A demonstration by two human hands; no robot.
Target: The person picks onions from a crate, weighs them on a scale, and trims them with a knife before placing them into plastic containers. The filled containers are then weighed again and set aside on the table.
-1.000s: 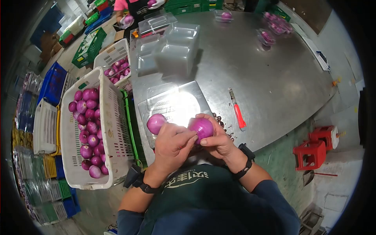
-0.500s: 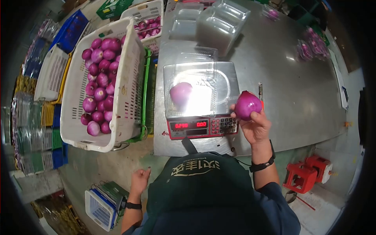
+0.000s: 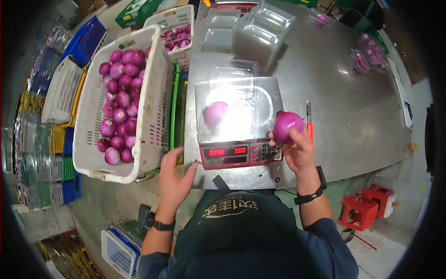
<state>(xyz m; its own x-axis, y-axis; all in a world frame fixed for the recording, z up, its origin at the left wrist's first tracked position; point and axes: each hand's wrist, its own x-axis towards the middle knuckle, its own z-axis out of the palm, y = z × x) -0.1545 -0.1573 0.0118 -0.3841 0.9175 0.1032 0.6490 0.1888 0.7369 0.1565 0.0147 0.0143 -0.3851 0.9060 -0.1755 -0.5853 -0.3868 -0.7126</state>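
My right hand [image 3: 298, 149] is closed around a red onion [image 3: 286, 126], held just right of the scale's keypad. My left hand [image 3: 175, 179] is raised between the onion crate and the table's front edge, fingers apart and holding nothing. On the digital scale [image 3: 269, 97] lies a clear plastic clamshell box [image 3: 253, 111] with its lid folded back. One red onion [image 3: 215, 114] sits in the left part of that box; strong glare hides the part beside it. Red digits glow on the display [image 3: 227, 151]. Several red onions [image 3: 121, 99] fill the bottom of the white crate [image 3: 155, 107].
Stacked clear boxes [image 3: 260, 37] stand behind the scale. A knife with a red handle [image 3: 310, 132] lies right of it. Packed onions [image 3: 369, 53] are at the table's far right. A second crate [image 3: 186, 14] of onions stands behind the first. Red stools [image 3: 357, 211] are at lower right.
My left hand has risen from low beside my body towards the table's front edge, its fingers spreading. The onion in my right hand has moved slightly left, closer to the scale.
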